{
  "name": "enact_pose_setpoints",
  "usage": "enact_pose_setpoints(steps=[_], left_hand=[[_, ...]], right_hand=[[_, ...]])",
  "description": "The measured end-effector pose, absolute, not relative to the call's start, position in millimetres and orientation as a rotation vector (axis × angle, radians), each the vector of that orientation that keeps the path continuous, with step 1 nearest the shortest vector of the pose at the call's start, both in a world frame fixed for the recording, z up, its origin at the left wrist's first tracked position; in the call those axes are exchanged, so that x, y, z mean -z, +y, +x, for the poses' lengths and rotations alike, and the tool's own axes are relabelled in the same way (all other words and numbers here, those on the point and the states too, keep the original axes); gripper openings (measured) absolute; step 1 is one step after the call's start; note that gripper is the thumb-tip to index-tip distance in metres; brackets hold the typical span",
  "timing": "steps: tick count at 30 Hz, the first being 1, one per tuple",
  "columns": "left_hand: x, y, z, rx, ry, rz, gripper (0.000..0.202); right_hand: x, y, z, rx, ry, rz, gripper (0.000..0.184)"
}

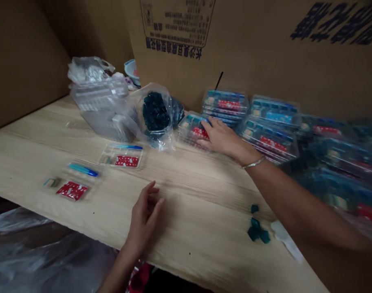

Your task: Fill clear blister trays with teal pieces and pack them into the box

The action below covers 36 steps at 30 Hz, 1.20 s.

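Note:
My right hand (pixel 220 137) reaches across the wooden table (pixel 201 211) and rests flat, fingers spread, on a stack of clear blister packs (pixel 190 127) with blue and red inserts. A silver bangle sits on that wrist. My left hand (pixel 146 217) hovers low over the bare wood near the front edge, fingers loosely curled, holding nothing. Two filled clear packs (pixel 123 156) (pixel 72 181), each with a blue pen and a red card, lie to its left. A plastic bag of dark teal pieces (pixel 157 112) stands just left of my right hand.
More stacked packs (pixel 273 126) run along the cardboard box wall (pixel 265 49) to the right. A bag of empty clear trays (pixel 103 103) stands at the back left. A few loose teal pieces (pixel 257 231) and a white strip (pixel 286 240) lie near the front right edge.

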State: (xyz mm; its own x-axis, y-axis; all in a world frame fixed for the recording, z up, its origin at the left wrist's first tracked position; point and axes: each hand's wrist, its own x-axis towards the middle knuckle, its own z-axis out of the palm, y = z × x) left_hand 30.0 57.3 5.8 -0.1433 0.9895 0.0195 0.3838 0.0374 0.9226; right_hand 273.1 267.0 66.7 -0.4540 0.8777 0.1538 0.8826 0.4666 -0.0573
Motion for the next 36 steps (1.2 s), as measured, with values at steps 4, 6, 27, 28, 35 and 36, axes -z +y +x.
enact_pose_setpoints(steps=[4, 6, 27, 28, 35, 36], left_hand=[[-3.6, 59.0, 29.3, -1.148, 1.579, 1.439, 0.049], [0.9, 62.5, 28.3, -1.182, 1.561, 1.451, 0.051], [-14.8, -37.0, 245.3, -0.918, 0.870, 1.159, 0.039], [-12.3, -38.0, 242.3, -0.917, 0.895, 1.101, 0.041], [-17.4, -11.1, 153.9, -1.104, 1.251, 1.765, 0.025], [-22.0, -1.8, 124.4, -1.132, 1.398, 1.926, 0.029]], right_hand=[[-87.5, 216.8, 290.8, 0.112, -2.450, -1.392, 0.063], [-97.2, 174.0, 310.6, 0.105, -2.449, -1.367, 0.047], [-27.5, -74.0, 362.8, -0.480, -1.614, -1.535, 0.017], [-23.4, -72.9, 362.3, -0.504, -1.617, -1.532, 0.022], [10.6, -44.7, 428.4, 0.069, -1.922, -1.666, 0.034], [13.5, -39.3, 438.6, 0.224, -1.969, -1.713, 0.038]])
